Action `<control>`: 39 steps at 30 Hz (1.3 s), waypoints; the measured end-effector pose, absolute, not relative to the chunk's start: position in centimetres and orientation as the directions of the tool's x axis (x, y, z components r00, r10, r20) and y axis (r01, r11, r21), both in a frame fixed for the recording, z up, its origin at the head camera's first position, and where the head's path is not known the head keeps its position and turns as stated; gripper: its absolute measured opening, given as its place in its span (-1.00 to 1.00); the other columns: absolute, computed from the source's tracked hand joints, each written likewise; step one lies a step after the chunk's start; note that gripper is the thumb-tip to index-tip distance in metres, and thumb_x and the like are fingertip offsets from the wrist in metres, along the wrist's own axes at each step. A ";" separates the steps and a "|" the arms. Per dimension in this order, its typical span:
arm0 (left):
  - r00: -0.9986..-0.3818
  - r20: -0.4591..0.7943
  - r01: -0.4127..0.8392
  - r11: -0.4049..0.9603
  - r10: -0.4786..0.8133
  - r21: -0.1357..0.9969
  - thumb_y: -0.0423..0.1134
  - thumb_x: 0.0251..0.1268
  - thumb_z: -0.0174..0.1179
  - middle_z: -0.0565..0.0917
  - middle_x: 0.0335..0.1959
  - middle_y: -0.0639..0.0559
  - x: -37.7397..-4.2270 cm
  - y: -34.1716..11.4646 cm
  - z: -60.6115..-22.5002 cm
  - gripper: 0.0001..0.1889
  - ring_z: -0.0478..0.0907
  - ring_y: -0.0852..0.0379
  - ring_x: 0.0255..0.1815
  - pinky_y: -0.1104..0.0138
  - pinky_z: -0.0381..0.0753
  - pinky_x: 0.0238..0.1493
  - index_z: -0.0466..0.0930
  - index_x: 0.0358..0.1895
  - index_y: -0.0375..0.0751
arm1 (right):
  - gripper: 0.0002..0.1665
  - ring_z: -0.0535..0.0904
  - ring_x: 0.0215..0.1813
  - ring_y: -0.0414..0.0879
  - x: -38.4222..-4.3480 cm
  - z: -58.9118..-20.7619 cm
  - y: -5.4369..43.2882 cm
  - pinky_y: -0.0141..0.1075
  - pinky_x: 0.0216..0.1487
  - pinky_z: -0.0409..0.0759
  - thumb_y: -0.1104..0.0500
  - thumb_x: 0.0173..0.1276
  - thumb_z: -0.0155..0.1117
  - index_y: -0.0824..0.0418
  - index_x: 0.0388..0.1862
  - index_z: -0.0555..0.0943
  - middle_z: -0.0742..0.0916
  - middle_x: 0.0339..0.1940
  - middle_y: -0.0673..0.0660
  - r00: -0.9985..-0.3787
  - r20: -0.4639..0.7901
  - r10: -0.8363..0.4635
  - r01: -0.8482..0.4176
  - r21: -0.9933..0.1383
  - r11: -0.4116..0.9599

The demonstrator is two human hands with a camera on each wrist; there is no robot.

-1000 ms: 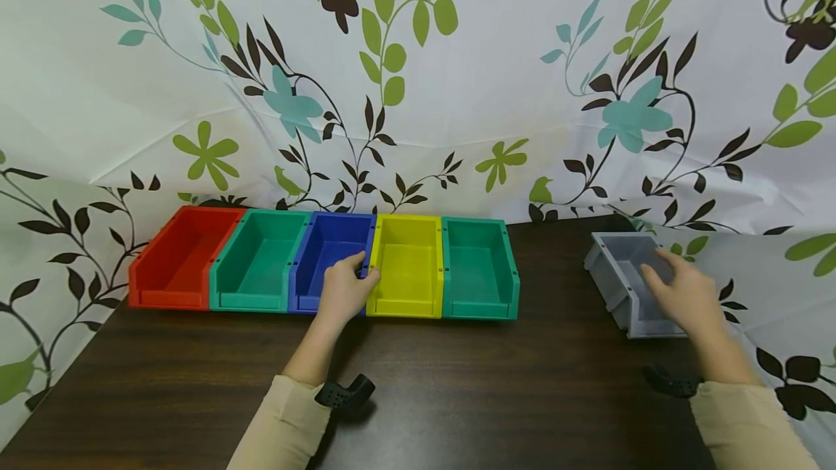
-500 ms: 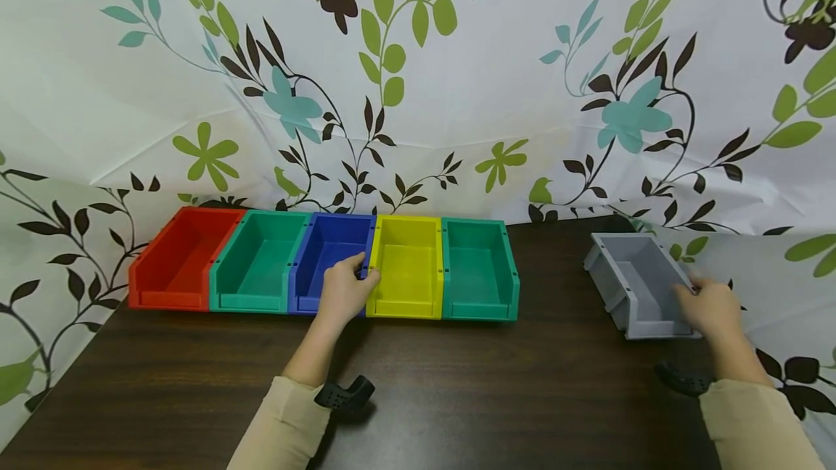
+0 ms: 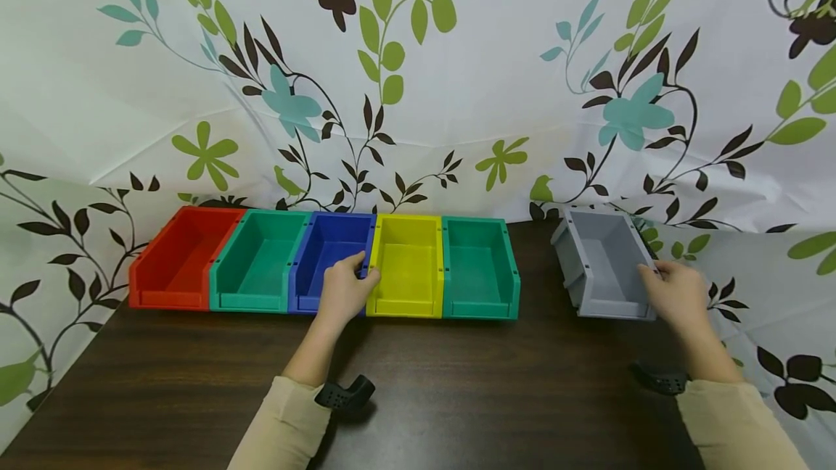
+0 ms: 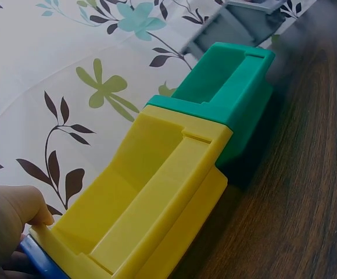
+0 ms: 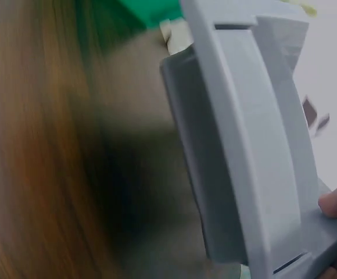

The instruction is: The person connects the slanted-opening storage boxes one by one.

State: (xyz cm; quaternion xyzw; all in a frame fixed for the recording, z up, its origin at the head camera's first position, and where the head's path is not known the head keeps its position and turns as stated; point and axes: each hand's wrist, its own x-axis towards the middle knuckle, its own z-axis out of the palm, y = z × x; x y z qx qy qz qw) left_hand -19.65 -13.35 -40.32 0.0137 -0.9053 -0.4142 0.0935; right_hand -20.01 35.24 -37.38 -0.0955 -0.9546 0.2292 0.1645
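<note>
In the head view, several plastic bins stand side by side in a row. My left hand [image 3: 343, 289] pinches the adjoining walls of the blue bin [image 3: 341, 229] and the yellow bin [image 3: 405, 308]; in the left wrist view its thumb [image 4: 36, 208] lies over the yellow rim. Off to the right, my right hand [image 3: 679, 296] grips the right side wall of a grey bin [image 3: 614, 309], thumb inside. That grey bin appears raised off the table and is apart from the row. Its front lip [image 5: 261, 133] fills much of the right wrist view.
At the row's right end is a green bin [image 3: 480, 310]. Another green bin [image 3: 251, 301] and a red bin [image 3: 168, 299] make up its left end. All sit on a dark wooden table [image 3: 470, 390], against a leaf-patterned cloth [image 3: 457, 114].
My right hand moved from inside the grey bin to its right wall and took hold. The grey bin has since shifted left and back, toward the row. My left hand stayed put.
</note>
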 end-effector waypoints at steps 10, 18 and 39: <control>-0.981 0.164 0.054 0.660 -0.106 0.749 -0.16 0.19 0.14 0.60 0.08 -0.31 -19.7 -13.3 -40.3 -0.46 0.53 0.06 -0.30 0.22 0.61 -0.21 0.46 0.19 -0.45 | -0.49 0.55 -0.52 -0.22 -20.4 -36.9 30.7 -0.47 -0.63 0.41 0.09 0.37 0.08 0.57 -0.05 0.58 0.71 -0.28 0.48 -0.925 0.270 0.268 0.066 -0.579 0.812; -0.982 0.155 0.051 0.647 -0.105 0.761 -0.17 0.19 0.14 0.61 0.06 -0.32 -19.7 -13.3 -40.4 -0.46 0.38 0.16 -0.60 0.38 0.46 -0.45 0.46 0.20 -0.45 | -0.53 0.50 -0.57 -0.28 -20.9 -37.3 29.2 -0.48 -0.64 0.40 0.11 0.36 0.12 0.56 -0.10 0.60 0.73 -0.36 0.45 -0.926 0.287 0.245 0.023 -0.606 0.795; -0.982 0.156 0.049 0.650 -0.108 0.758 -0.17 0.19 0.14 0.59 0.09 -0.31 -19.6 -13.2 -40.4 -0.45 0.60 0.00 -0.12 0.11 0.65 -0.10 0.44 0.21 -0.45 | -0.06 0.50 0.05 0.45 -20.9 -36.3 27.1 0.23 -0.05 0.50 -0.25 0.34 0.05 0.56 0.29 0.29 0.52 0.13 0.58 -0.967 0.214 0.140 0.026 -0.463 0.886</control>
